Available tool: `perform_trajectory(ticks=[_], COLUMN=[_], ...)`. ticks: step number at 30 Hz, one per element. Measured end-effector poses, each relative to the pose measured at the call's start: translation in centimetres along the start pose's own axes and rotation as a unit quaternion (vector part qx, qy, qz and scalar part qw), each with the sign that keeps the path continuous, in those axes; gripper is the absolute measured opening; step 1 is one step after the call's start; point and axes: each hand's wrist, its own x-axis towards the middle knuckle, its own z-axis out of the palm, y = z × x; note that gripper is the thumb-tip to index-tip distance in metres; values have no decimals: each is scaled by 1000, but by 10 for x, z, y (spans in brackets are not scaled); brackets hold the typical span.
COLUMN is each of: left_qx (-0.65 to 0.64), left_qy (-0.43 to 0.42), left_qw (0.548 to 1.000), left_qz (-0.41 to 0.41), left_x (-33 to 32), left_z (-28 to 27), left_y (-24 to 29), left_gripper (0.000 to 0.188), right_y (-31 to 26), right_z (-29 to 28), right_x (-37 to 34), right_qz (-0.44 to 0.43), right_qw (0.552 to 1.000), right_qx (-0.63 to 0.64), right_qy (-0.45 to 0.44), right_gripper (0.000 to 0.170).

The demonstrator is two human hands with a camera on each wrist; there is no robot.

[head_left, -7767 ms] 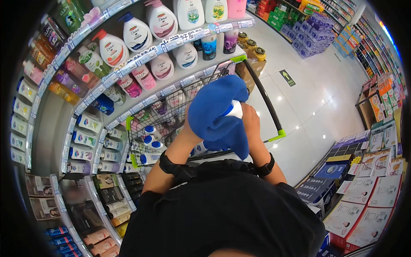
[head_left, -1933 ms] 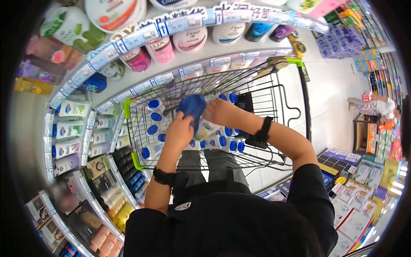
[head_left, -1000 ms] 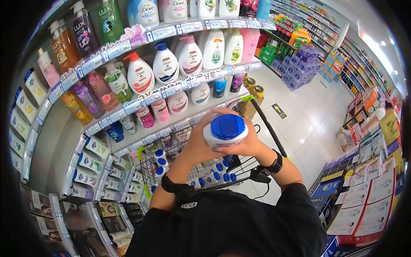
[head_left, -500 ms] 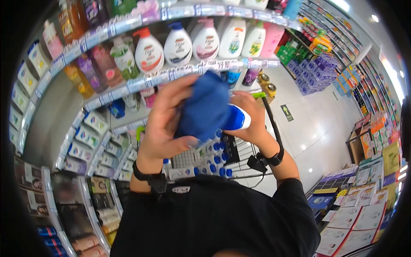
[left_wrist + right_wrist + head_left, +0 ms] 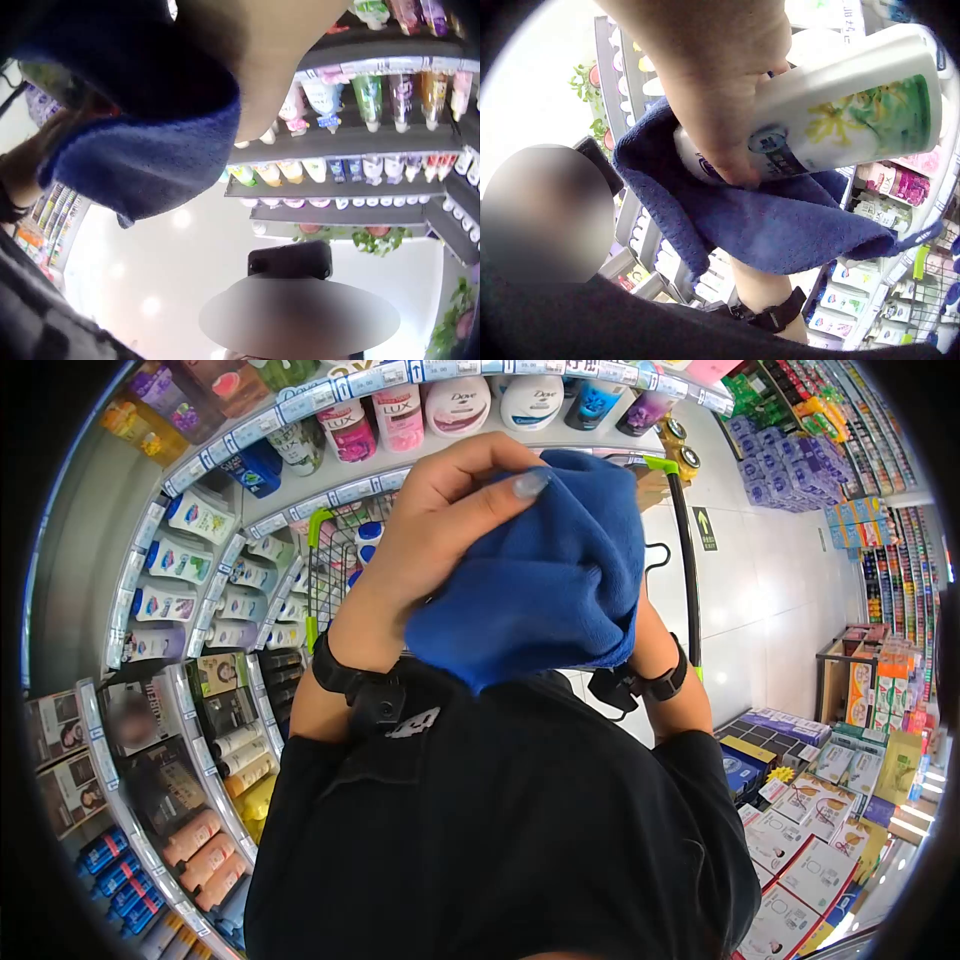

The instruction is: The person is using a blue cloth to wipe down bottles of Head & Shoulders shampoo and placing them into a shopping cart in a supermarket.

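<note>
A blue cloth [image 5: 560, 570] hangs in folds in front of the chest, above the shopping cart. My left hand [image 5: 440, 525] pinches it at the top edge, thumb toward the camera. Behind the cloth, my right hand is hidden in the head view. The right wrist view shows my right hand [image 5: 720, 112] gripping a white body wash bottle [image 5: 855, 112] with a green and yellow flower label. The bottle's cap end goes into the cloth, which wraps around that end. In the left wrist view, the cloth [image 5: 157, 157] droops below the left hand.
A wire shopping cart [image 5: 325, 575] with green corners stands beneath the hands, holding blue-capped bottles [image 5: 368, 532]. Shelves of body wash bottles [image 5: 457, 405] curve along the front and left. Stacked boxes [image 5: 800, 810] stand on the right, beside a tiled aisle [image 5: 745, 590].
The bottle came up from the cart, its blue cap visible a second ago. Since then the left hand has brought the cloth across it, and the head view has tipped downward.
</note>
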Motion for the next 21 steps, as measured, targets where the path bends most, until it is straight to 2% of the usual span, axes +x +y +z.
perform_trajectory(ticks=[1,2,4,5,6,9,10,11,13,14,17,18,19,20,21], left_qx=[-51,-112,-114,-115,-86,-55,80,117,190,222,326,417,345,268,203], left_qy=[26,15,70,97,63,-14,-94,-91,-84,-15,32,1,50,99,117], left_qw=[998,993,989,986,992,996,989,988,977,974,944,905,937,958,971], left_qz=[-32,-44,-66,-76,-68,-67,-85,-43,40,42,-48,80,23,-36,-41], left_x=[-3,-2,-2,-2,-2,-5,-4,-8,-13,-14,-26,-35,-47,-62,-81], left_z=[-1,-4,1,3,-3,-17,-30,-29,-18,-16,-37,-54,-65,-74,-89], left_y=[-3,-5,-7,-8,-16,-40,-46,-49,-53,-55,-45,-52,-51,-49,-47], left_gripper=[16,12,12,12,20,38,69,77,94,96,78,68,67,66,65], right_y=[-4,-7,-19,-19,-21,-1,13,27,34,35,6,0,-2,4,3], right_z=[-1,-3,-9,-8,-4,2,8,16,27,28,30,31,35,43,55], right_x=[-8,-16,-17,-17,-15,-24,-33,-42,-43,-40,-10,-2,-2,-24,-32], right_qz=[9,18,63,63,63,34,45,56,132,90,-18,-56,-93,-25,-26], right_qw=[1000,999,995,996,996,999,997,994,974,985,999,998,995,991,991], right_qx=[4,7,35,49,62,6,22,38,164,133,50,24,-3,97,42], right_qy=[-19,-38,-72,-40,-9,30,56,82,86,66,-1,-22,-42,-87,-122], right_gripper=[51,56,66,56,46,41,45,49,63,63,65,65,66,61,56])
